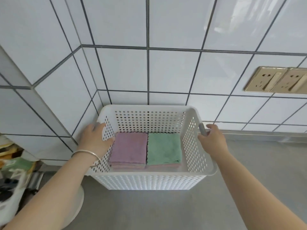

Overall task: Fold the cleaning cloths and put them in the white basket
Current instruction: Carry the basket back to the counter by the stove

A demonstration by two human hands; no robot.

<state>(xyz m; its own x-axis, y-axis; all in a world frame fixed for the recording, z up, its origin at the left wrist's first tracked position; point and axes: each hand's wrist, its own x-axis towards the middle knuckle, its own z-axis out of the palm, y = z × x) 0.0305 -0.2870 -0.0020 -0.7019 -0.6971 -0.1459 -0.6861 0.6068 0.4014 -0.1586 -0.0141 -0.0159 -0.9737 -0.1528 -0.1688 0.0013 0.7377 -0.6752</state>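
Both hands' curled fingers (99, 126) grip the perforated plastic basket (149, 179) holding square fleecy cloths (163, 148).

The white basket (149, 180) stands on the grey table (166, 209), its far wall close to the tiled wall (174, 72). Inside the basket lie two folded stacks side by side: a purple cloth (128, 149) tops the left stack and a green cloth (163, 149) tops the right, their edges touching. The left hand (96, 138), a silver bangle (87, 156) on its wrist, holds the basket's left rim, fingers over the edge. The right hand (213, 138) grips the grey handle (203, 129) at the basket's right rim. Gold wall sockets (275, 80) sit above and right of the basket.
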